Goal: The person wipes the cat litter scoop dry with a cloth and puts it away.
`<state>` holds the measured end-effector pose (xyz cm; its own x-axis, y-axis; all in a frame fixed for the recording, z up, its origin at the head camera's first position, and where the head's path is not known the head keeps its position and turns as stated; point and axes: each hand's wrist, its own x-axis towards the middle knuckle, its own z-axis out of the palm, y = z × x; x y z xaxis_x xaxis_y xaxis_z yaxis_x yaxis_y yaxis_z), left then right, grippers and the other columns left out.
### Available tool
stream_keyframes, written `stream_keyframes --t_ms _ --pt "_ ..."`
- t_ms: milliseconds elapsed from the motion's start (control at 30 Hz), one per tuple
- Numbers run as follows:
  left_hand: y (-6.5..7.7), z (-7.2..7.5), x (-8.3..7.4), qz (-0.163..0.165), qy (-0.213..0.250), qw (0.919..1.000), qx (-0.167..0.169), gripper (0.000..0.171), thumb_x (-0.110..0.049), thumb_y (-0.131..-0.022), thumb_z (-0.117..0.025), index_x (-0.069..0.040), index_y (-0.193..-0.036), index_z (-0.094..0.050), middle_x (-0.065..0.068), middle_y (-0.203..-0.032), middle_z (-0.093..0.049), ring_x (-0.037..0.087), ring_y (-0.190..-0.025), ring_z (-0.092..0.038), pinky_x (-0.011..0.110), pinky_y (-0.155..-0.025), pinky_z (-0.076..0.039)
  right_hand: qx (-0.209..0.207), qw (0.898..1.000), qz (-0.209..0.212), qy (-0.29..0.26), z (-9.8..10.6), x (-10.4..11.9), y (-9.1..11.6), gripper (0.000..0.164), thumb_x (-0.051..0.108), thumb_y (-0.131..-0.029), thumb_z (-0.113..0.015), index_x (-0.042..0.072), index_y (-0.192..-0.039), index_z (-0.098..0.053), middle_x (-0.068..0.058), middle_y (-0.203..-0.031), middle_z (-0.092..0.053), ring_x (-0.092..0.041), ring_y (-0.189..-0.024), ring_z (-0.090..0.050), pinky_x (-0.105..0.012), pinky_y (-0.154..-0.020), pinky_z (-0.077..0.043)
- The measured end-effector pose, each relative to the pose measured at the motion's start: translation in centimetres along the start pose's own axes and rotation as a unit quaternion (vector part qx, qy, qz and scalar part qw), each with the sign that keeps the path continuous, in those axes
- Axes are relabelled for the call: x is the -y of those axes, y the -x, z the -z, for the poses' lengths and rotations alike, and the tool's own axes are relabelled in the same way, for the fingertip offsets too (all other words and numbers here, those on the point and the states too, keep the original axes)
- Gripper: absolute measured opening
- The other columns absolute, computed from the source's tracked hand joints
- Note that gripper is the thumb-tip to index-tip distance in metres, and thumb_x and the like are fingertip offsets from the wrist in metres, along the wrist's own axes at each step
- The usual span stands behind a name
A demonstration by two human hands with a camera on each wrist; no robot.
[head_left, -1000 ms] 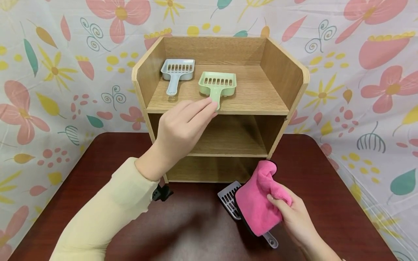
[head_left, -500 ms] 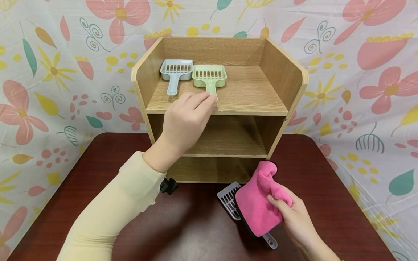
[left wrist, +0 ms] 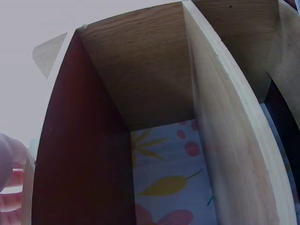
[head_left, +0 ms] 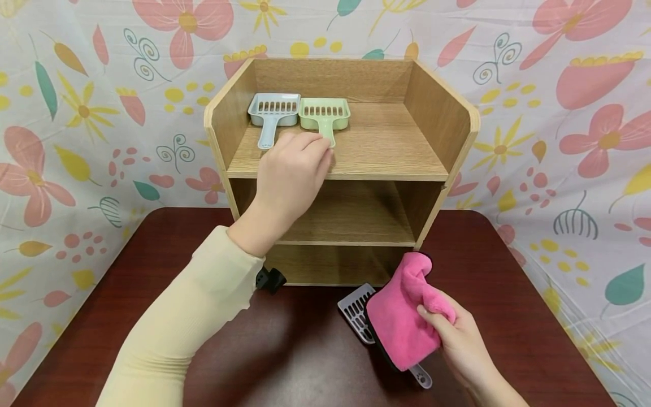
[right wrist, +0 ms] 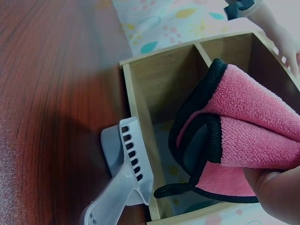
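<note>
On the top shelf a green slotted litter scoop (head_left: 325, 110) lies right beside a blue litter scoop (head_left: 274, 107), handles toward me. My left hand (head_left: 292, 172) pinches the green scoop's handle end; its fingers (left wrist: 11, 201) just show at the left wrist view's edge. My right hand (head_left: 465, 345) grips a bunched pink cloth (head_left: 402, 316) with black edging, thumb on top. Partly hidden beneath the cloth in the head view, a grey litter scoop (head_left: 356, 311) rests on the table; the right wrist view shows this grey scoop (right wrist: 124, 173) by the shelf's base.
A wooden shelf unit (head_left: 442, 118) with raised sides and back stands on the dark red table (head_left: 244, 356). Below its top are two open compartments, divided by a board (head_left: 356, 243). A floral sheet (head_left: 559, 141) hangs behind.
My left hand has slid the green scoop left and back until it sits against the blue one. The right hand and cloth have barely moved.
</note>
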<state>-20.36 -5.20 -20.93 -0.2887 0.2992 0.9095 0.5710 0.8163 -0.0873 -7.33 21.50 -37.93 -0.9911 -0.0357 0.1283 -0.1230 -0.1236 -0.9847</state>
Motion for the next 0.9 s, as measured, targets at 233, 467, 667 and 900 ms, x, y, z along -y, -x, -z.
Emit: stream_keyframes --t_ms 233,467,667,900 --pt "-0.55 -0.26 -0.01 0.051 -0.012 0.9978 0.040 0.015 -0.010 -0.089 -0.058 -0.006 -0.087 -0.072 0.004 -0.092 -0.071 0.025 -0.088 -0.064 0.035 -0.074 -0.055 -0.004 1.000 0.007 0.006 0.18 -0.17 0.02 0.032 -0.004 -0.093 -0.050 0.017 -0.113 -0.063 0.007 -0.096 -0.063 -0.003 -0.079 -0.059 -0.019 -0.067 -0.052" --pt "-0.76 -0.38 0.07 0.081 -0.007 0.9938 0.075 0.015 -0.014 -0.089 -0.059 -0.009 -0.089 -0.073 0.002 -0.094 -0.070 0.025 -0.089 -0.064 0.038 -0.071 -0.055 -0.005 1.000 0.011 0.001 0.24 -0.29 0.06 0.031 -0.004 -0.094 -0.049 0.017 -0.111 -0.063 0.007 -0.094 -0.062 -0.002 -0.077 -0.058 -0.019 -0.066 -0.052" --pt "-0.74 -0.27 0.04 0.082 -0.004 0.9928 0.087 0.016 -0.016 -0.090 -0.059 -0.009 -0.092 -0.073 0.003 -0.095 -0.071 0.025 -0.091 -0.064 0.037 -0.073 -0.055 -0.008 1.000 0.013 0.004 0.21 -0.33 0.07 0.029 -0.004 -0.094 -0.049 0.016 -0.109 -0.063 0.007 -0.088 -0.060 -0.003 -0.074 -0.058 -0.019 -0.064 -0.051" --pt "-0.24 0.15 0.12 0.065 0.005 0.9955 0.068 0.017 -0.020 -0.090 -0.059 -0.008 -0.094 -0.071 0.005 -0.097 -0.071 0.024 -0.098 -0.063 0.035 -0.079 -0.054 -0.014 1.000 0.007 0.012 0.26 -0.31 -0.03 0.027 -0.003 -0.094 -0.050 0.014 -0.110 -0.062 0.006 -0.090 -0.060 -0.004 -0.076 -0.057 -0.020 -0.065 -0.051"
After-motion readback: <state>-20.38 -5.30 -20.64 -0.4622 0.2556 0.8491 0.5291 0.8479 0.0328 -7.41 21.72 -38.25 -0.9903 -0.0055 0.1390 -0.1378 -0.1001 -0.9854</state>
